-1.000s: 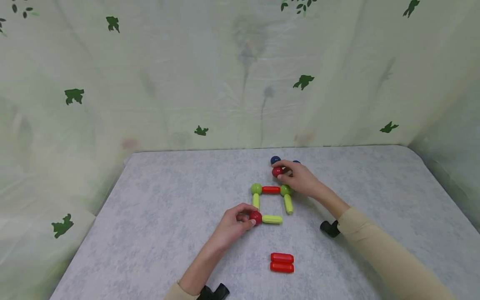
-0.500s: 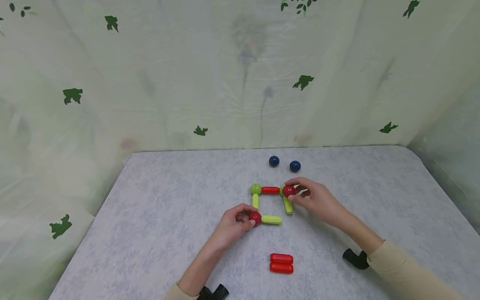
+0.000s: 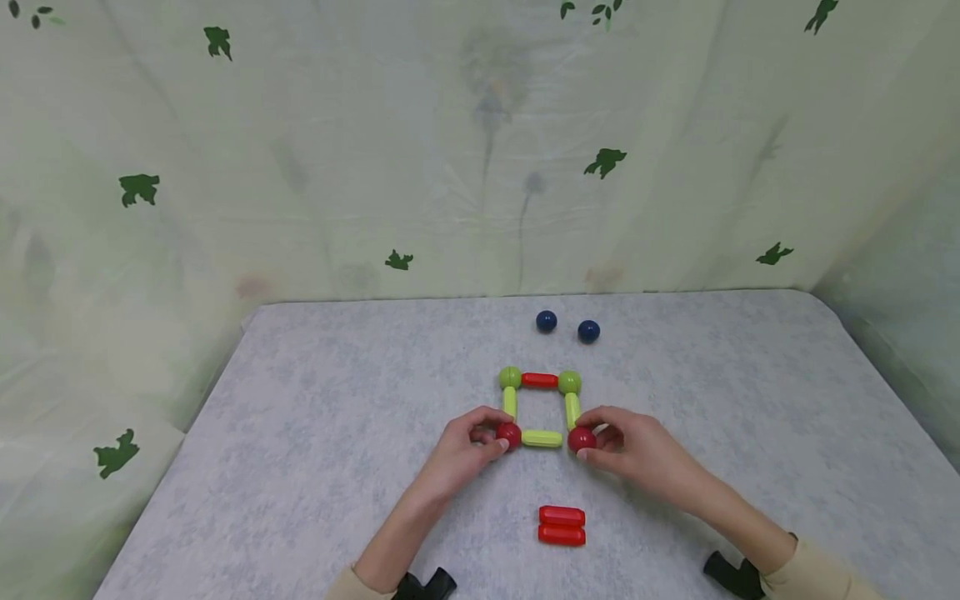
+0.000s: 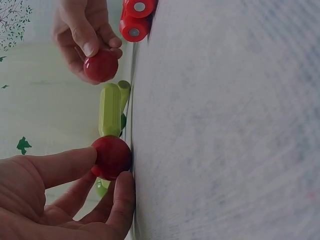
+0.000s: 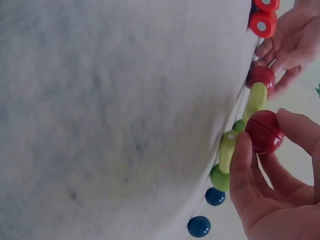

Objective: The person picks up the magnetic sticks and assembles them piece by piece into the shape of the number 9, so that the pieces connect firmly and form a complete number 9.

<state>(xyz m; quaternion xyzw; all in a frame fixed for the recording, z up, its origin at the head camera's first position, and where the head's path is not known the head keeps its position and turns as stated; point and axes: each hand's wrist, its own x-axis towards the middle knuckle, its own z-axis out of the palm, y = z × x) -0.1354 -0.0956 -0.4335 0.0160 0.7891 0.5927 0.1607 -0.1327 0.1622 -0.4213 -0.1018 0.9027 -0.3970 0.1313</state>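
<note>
In the head view, rods and balls form a near-square. Its far side is a red rod (image 3: 540, 381) between a left green ball (image 3: 510, 377) and a right green ball (image 3: 569, 382). My left hand (image 3: 468, 446) pinches a red ball (image 4: 112, 158) at the near left corner, joined to a yellow-green rod (image 3: 542, 439) that points right. Between thumb and fingers, my right hand (image 3: 637, 450) holds another red ball (image 5: 264, 132) at the near right corner. This ball is close to the free ends of two yellow-green rods; the right wrist view shows one rod end (image 5: 230, 136) bare.
Two spare red rods (image 3: 562, 526) lie side by side nearer to me. Behind the frame sit a blue ball (image 3: 546, 322) and a second blue ball (image 3: 588, 332). A patterned cloth (image 3: 322, 167) hangs behind the grey table (image 3: 337, 375).
My right hand has carried its red ball from near the blue balls toward me, past the right green ball, to the near right corner. The left hand stays on its ball.
</note>
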